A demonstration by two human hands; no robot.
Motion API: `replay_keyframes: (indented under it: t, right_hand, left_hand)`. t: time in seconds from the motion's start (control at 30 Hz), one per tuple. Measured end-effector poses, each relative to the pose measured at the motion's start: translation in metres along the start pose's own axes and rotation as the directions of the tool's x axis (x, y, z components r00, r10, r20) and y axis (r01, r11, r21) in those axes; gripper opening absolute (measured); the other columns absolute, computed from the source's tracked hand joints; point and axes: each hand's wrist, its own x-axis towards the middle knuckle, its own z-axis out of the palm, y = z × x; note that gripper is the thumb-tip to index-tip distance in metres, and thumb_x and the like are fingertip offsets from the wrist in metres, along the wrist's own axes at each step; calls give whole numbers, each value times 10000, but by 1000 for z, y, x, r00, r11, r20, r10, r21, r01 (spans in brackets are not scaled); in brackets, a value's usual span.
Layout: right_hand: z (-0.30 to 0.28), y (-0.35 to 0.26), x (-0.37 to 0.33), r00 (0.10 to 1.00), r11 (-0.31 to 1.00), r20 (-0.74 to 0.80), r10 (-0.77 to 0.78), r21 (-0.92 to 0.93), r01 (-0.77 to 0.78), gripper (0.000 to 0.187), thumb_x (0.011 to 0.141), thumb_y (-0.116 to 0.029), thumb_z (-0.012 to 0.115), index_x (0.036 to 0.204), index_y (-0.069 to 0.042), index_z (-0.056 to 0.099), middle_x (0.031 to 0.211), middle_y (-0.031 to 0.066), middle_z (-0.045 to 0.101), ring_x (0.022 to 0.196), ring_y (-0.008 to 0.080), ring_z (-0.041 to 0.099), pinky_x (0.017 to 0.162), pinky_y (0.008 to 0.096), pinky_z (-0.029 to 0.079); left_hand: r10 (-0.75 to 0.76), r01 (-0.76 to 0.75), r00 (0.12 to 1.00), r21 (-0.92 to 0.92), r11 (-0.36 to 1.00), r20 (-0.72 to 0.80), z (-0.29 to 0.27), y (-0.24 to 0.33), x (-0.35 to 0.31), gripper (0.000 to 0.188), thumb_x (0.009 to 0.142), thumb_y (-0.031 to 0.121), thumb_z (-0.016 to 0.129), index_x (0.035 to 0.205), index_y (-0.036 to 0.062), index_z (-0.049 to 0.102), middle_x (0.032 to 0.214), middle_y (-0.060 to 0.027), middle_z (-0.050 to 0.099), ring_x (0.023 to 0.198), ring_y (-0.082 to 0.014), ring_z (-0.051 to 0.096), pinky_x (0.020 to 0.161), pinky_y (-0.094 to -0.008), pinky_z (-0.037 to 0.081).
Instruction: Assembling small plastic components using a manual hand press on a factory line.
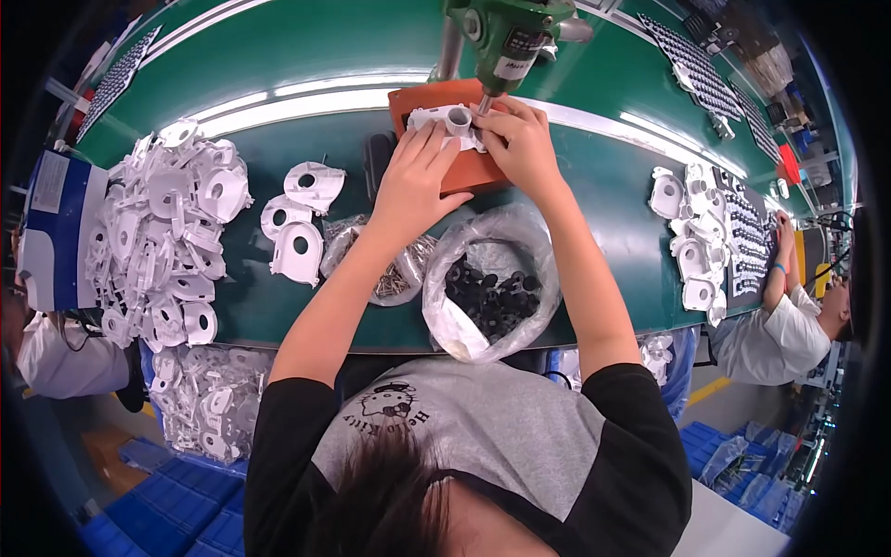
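A white plastic housing with a round collar lies on an orange-red block, beneath the spindle of a green bench press. My left hand rests its outstretched fingers on the housing's near left side, with the thumb spread away. My right hand is at the housing's right end, close to the spindle tip. Its thumb and index finger are closed together there; what they pinch is hidden. Nearest my forearms are a clear bag of screws and a plastic-lined container of small black parts.
Loose white housings lie left of the screws, beside a tall pile of them. More housings and a tray of black parts sit at the right, near a co-worker. A dark object stands against the block's left side.
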Motion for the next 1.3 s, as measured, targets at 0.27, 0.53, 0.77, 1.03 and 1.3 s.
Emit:
replay_keyframes:
  t: [0.27, 0.53, 0.77, 1.03, 1.3]
  right_hand:
    - [-2, -6, 0, 980, 961, -21, -196, -204, 188, 179, 721, -134, 600, 865, -42, 655, 965, 101, 581, 1069, 305, 510, 903, 430, 375]
    - [-8, -17, -3, 979, 970, -45, -198, -151, 189, 137, 747, -112, 599, 865, -54, 639, 943, 83, 628, 997, 247, 572, 909, 407, 362]
    - [2, -118, -58, 940, 942, 159, -302, 203, 268, 105, 648, -64, 659, 732, -59, 595, 728, 82, 546, 757, 261, 540, 700, 372, 405]
    - [39, -130, -91, 874, 940, 346, -340, 110, 323, 77, 647, -100, 645, 701, -47, 630, 762, 74, 543, 807, 253, 540, 710, 356, 446]
    - [39, -133, -89, 879, 953, 368, -303, 116, 280, 79, 615, -59, 608, 678, -16, 591, 797, 120, 538, 825, 279, 544, 732, 377, 473]
  left_hand:
    - [5, -4, 982, -7, 1000, 191, -16, -7, 7, 634, 667, 260, 748, 1217, 57, 508, 1308, -175, 450, 1215, -326, 416, 1034, -405, 345]
    - [-27, 42, 984, -80, 996, 177, -17, -9, 8, 602, 653, 243, 761, 1183, 66, 538, 1279, -143, 482, 1183, -312, 459, 1008, -398, 370]
    - [-72, 87, 970, -56, 995, 232, -17, -8, 6, 633, 680, 287, 736, 1234, 60, 533, 1338, -165, 454, 1251, -304, 405, 1055, -395, 323]
    - [-44, 50, 987, -35, 998, 157, -15, -3, 6, 600, 665, 253, 756, 1193, 54, 550, 1279, -155, 484, 1195, -317, 437, 1020, -393, 353]
    - [-71, 72, 982, 1, 997, 177, -11, -7, 1, 625, 695, 284, 744, 1242, 76, 524, 1366, -133, 429, 1249, -332, 395, 1037, -398, 349]
